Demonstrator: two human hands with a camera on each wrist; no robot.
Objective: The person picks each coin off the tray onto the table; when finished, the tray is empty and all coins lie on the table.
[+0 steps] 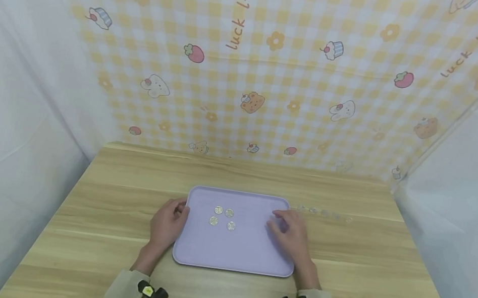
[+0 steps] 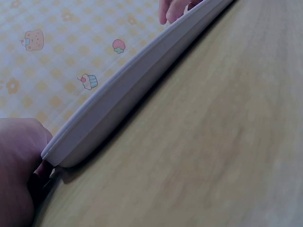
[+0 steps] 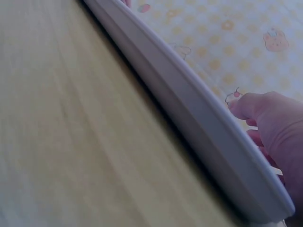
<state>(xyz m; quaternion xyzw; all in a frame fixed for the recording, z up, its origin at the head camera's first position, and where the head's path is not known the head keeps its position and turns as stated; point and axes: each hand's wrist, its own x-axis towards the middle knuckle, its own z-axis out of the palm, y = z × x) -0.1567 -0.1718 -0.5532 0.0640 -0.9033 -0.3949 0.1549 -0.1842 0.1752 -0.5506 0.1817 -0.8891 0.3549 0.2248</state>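
Pinching, with my left hand, the rim of the lilac tray, I hang my right hand loose over its far side, holding nothing. The tray, bearing four coin-like discs, lies on the counter; probably light, stiff, slick, best held by opposite rims.

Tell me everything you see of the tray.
The tray is lilac, apparently plastic: a shallow rectangle with rounded corners, sloping sides and a raised rim. It lies flat on the wooden table. Four discs sit on it, left of centre. The left hand seems to touch its left edge; the right hand overlaps its right edge, contact unclear.
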